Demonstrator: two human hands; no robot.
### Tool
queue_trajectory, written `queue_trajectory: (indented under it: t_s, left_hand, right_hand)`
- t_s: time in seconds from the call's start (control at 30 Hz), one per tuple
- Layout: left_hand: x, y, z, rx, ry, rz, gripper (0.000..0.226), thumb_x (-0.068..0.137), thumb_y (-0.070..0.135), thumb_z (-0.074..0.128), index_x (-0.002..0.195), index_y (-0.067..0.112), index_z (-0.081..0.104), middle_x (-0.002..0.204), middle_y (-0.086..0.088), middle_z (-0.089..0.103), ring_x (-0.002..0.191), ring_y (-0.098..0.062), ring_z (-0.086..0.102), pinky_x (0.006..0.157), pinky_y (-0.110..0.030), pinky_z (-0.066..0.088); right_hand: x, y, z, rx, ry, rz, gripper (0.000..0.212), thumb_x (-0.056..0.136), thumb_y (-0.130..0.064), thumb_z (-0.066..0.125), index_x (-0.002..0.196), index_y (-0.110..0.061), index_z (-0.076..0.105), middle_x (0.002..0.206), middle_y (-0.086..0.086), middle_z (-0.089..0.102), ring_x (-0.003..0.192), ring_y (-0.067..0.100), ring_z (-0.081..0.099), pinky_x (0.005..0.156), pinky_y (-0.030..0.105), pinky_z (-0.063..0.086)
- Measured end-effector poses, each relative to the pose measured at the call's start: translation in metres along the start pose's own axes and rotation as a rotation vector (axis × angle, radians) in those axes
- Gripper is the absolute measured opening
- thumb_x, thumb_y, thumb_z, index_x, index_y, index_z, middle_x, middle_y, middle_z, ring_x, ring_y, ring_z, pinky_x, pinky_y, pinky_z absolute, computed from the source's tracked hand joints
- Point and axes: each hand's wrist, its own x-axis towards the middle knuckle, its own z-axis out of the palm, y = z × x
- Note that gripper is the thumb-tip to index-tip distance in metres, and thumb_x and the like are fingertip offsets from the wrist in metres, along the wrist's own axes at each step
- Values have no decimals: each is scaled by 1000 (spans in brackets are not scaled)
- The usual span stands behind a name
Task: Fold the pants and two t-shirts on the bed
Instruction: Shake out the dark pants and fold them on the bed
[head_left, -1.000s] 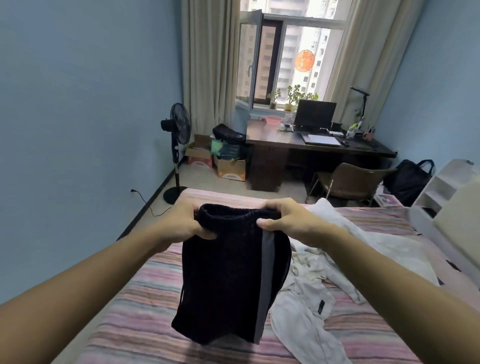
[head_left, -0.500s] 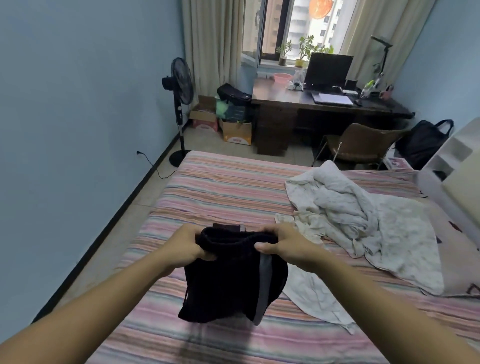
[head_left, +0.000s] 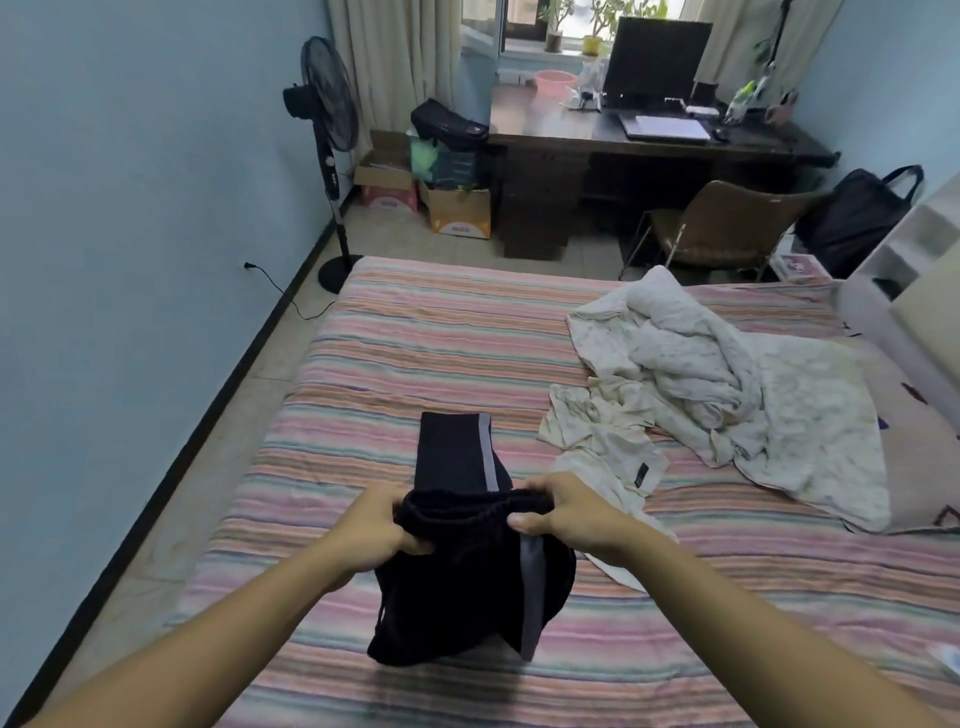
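Left hand and right hand each grip the waistband of the pants, fingers curled round the bunched black fabric, one hand at each end of the band. Both hands sit in the lower centre of the frame, level with one another and equally near the garment. The pants run lengthwise away from the person: the legs extend from the waistband toward the upper part of the frame and lie flat on the bed, with the grey side stripe on the right edge of the far section. The near section hangs down from the waistband toward the bottom of the frame, so the garment is doubled at the grip. The long axis therefore runs straight ahead of the hands, and the next fold probably calls for both hands to travel together along that axis. Pale crumpled t-shirts lie just right of the pants, beside the right hand.
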Motion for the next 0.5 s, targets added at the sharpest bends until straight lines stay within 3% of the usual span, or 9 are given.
queue_trajectory:
  t_s: [0.1, 0.17, 0.23, 0.37, 0.5]
  left_hand:
    - [31, -11, -7, -45, 28, -38, 22, 68, -9, 76, 88, 1, 75, 81, 1, 78, 78, -10, 71, 69, -26, 52]
    - [56, -16, -12, -62, 36, -50, 22, 68, -10, 75, 86, 2, 75, 75, 5, 76, 78, -14, 70, 71, -29, 52]
    - [83, -18, -17, -77, 37, -59, 23, 69, -11, 73, 84, 7, 75, 72, 8, 74, 77, -14, 68, 69, -29, 50]
    - [145, -27, -28, -113, 57, -83, 27, 76, -12, 68, 84, 14, 71, 84, 0, 72, 87, -20, 67, 69, -28, 49]
    - [217, -52, -35, -172, 101, -101, 33, 80, -9, 68, 107, 10, 70, 104, -4, 71, 99, -23, 66, 80, -32, 51]
  right_hand:
    - [31, 4, -2, -26, 40, 26, 17, 89, -11, 69, 105, -6, 69, 93, 11, 73, 85, 17, 68, 83, 32, 53]
    - [55, 6, -5, -32, 59, 36, 13, 91, -10, 66, 104, -6, 69, 89, 4, 71, 82, 13, 65, 78, 26, 52]
    - [83, 10, -10, -39, 79, 38, 15, 92, -12, 66, 105, -4, 68, 94, 7, 72, 86, 15, 67, 82, 31, 52]
    - [144, 17, -21, -53, 115, 48, 14, 93, -11, 64, 103, -2, 67, 93, 6, 70, 87, 17, 67, 86, 38, 52]
    - [217, 41, -29, -108, 161, 43, 8, 93, -15, 64, 96, -8, 67, 93, 7, 70, 91, 24, 67, 88, 43, 51]
